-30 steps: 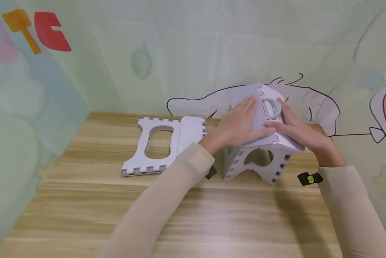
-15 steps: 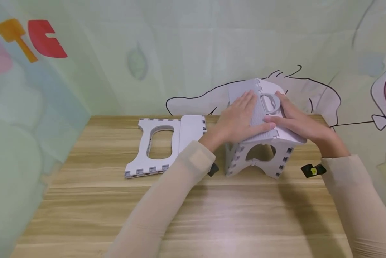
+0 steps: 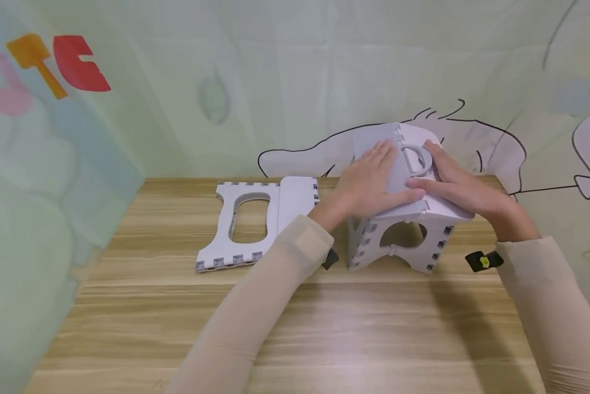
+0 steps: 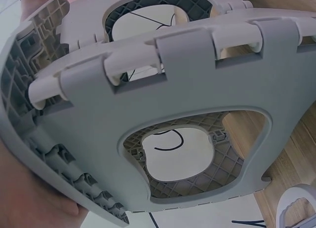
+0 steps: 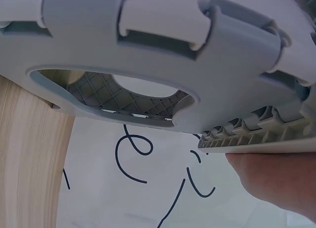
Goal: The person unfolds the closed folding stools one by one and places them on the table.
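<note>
White-and-grey plastic makes up the partly folded stool (image 3: 438,206), which stands upright directly under the fingers of both hands, its top bent into a ridge. On the textured slope lies the left hand (image 3: 366,183), its fingers straight and side by side, thumb stretched toward the ridge. Against the opposite slope rests the right hand (image 3: 460,186), forefinger and thumb spread apart; its other fingers are hidden. Between that forefinger and thumb sits the looped handle (image 3: 429,160). Left of the left fingers, a second stool (image 3: 295,200) lies flat, partly covered by the left sleeve (image 3: 255,306). Beneath is a wooden table (image 3: 354,334); beyond the fingertips hangs a printed cloth (image 3: 285,93).
</note>
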{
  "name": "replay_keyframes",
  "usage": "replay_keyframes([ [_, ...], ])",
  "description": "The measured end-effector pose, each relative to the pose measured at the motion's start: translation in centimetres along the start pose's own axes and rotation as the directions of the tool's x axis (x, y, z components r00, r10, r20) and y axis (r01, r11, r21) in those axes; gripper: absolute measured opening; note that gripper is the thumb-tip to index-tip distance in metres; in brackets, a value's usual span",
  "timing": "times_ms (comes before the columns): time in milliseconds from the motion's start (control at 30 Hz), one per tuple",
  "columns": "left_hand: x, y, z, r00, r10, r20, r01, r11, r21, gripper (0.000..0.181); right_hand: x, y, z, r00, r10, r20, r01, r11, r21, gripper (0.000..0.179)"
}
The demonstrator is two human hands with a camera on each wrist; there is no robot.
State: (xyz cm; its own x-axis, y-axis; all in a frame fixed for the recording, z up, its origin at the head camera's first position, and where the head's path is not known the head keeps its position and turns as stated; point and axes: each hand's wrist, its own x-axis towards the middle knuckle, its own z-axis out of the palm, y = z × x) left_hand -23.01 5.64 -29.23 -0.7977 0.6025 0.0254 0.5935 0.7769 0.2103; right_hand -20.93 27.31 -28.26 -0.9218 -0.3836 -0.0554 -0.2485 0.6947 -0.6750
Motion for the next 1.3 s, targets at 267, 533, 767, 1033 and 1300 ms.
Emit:
replay_keyframes([
  [267,0.07,0.15,-0.07,1.000,0.004,0.010,-0.005,1.000,0.026,0.108,-0.06,0.09,-0.13,1.000,0.007,0.006,-0.007,1.000,-0.022,0.091],
  [533,0.25,-0.02,-0.23,1.000,0.017,0.000,-0.017,0.999,0.037,0.109,0.02,-0.18,-0.32,1.000,0.011,0.008,-0.010,0.998,-0.056,0.091],
  [767,0.33,-0.24,-0.26,1.000,0.021,0.011,-0.021,0.998,0.050,0.109,0.22,-0.15,-0.27,1.000,0.020,0.009,-0.019,0.996,-0.083,0.092],
  [1033,0.17,-0.28,-0.25,0.999,0.030,0.018,-0.031,0.998,0.058,0.110,0.27,-0.08,-0.20,1.000,-0.005,0.012,0.007,0.992,-0.126,0.092],
  [1300,0.27,-0.15,-0.07,0.999,0.030,0.018,-0.031,0.998,0.060,0.111,0.04,-0.20,-0.36,1.000,0.003,0.017,-0.001,0.991,-0.135,0.094],
])
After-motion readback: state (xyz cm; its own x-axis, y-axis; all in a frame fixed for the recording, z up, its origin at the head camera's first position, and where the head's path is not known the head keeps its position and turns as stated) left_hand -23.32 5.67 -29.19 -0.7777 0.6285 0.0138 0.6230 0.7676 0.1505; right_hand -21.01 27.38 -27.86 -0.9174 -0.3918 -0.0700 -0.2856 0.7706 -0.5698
